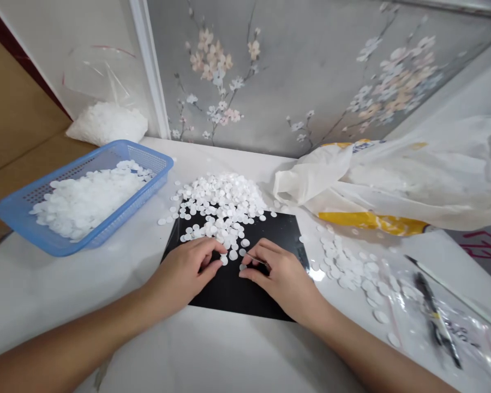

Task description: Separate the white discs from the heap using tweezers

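Observation:
My left hand [188, 271] rests on a black mat [237, 284], its fingers curled and its fingertips pinching a small white disc [224, 260]. My right hand [276, 273] lies beside it with fingers bent, holding a thin needle-like tool [257, 258] whose tip points at the discs. A heap of small white discs [223, 204] covers the mat's far edge and spills toward both hands.
A blue plastic basket [20, 215] with white discs stands at the left, a clear bag of discs [106, 123] behind it. A white and yellow plastic bag [393, 180] lies at the right. More loose discs [352, 267], a black pen [436, 316] and clear film lie on the white table.

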Demonstrator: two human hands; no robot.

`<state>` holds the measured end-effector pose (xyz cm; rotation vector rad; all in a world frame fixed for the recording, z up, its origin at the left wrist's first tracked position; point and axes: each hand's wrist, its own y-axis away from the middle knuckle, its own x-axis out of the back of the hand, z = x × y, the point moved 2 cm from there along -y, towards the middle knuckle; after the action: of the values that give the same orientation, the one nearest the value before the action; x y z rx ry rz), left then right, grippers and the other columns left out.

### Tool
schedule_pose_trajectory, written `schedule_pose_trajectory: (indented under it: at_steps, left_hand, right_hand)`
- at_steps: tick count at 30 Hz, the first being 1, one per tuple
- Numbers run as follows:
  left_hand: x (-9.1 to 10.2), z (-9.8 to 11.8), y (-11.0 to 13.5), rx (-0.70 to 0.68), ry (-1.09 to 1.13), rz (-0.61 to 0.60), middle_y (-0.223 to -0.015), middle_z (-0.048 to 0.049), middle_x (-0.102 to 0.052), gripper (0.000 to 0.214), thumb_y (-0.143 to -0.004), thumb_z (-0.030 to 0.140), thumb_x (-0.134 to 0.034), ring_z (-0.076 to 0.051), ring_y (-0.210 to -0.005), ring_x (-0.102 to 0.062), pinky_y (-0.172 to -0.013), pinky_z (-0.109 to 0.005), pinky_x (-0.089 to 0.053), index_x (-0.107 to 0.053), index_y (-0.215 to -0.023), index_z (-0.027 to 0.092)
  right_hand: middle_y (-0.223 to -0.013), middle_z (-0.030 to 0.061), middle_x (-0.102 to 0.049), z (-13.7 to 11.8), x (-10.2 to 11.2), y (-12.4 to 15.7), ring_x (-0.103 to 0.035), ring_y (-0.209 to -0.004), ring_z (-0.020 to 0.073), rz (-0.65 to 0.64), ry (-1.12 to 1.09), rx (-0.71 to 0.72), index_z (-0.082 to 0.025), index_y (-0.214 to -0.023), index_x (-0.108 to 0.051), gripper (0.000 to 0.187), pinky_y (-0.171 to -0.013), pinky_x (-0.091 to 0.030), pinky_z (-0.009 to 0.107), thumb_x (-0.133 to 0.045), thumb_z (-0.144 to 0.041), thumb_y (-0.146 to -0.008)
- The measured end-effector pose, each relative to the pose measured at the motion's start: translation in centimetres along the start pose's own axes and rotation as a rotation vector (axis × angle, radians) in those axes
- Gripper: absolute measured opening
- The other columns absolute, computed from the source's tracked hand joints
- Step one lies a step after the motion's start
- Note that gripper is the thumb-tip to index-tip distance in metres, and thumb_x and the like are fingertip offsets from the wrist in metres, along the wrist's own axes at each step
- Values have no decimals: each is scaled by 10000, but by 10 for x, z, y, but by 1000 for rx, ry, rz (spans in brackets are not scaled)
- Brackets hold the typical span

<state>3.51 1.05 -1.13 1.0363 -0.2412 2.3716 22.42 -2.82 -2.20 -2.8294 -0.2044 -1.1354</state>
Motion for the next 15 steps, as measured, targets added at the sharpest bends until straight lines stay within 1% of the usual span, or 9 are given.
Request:
schedule_pose_trajectory:
  at_steps: [2,5,10,13,15]
  left_hand:
    - [-3,1,0,-72,-113,-2,-748,21,-538,135,-860,250,-508,-139,-650,-496,-595,-246,-361,-596,-961,240]
    - [-5,0,-1,-129,-177,-5,-841,6,-571,110,-869,238,-510,-153,-732,-534,-636,-253,-378,-598,-935,235]
    - [-4,-4,-3,-123,-126,-6,-829,14,-552,73,-855,234,-531,-137,-702,-538,-630,-248,-387,-596,-888,228]
    - [-2,-5,-4,-124,-67,6,-799,15,-551,47,-835,209,-544,-138,-711,-538,-640,-246,-395,-586,-815,212]
    - [0,-5,-5,-127,-34,19,-783,14,-564,64,-823,179,-547,-137,-713,-534,-643,-240,-396,-578,-773,205]
  right_hand:
    - [-827,-21,-584,0,0,-1,-590,-699,128,-14,-23,11,-224,-786,-614,85,-617,-452,244,-676,-167,-776]
    - [-816,-29,-571,1,0,-3,-568,-660,113,-43,-34,4,-220,-753,-607,101,-608,-447,240,-671,-146,-775]
    - [-833,-27,-575,2,2,-5,-573,-710,135,-23,22,-12,-232,-864,-587,156,-619,-447,254,-696,-186,-762]
    - [-829,-32,-572,2,1,-5,-572,-681,125,-48,54,-18,-224,-796,-579,98,-616,-436,255,-671,-192,-788]
    - [-834,-34,-574,1,-1,-5,-568,-670,118,-61,58,-18,-218,-771,-575,98,-613,-429,250,-663,-181,-792]
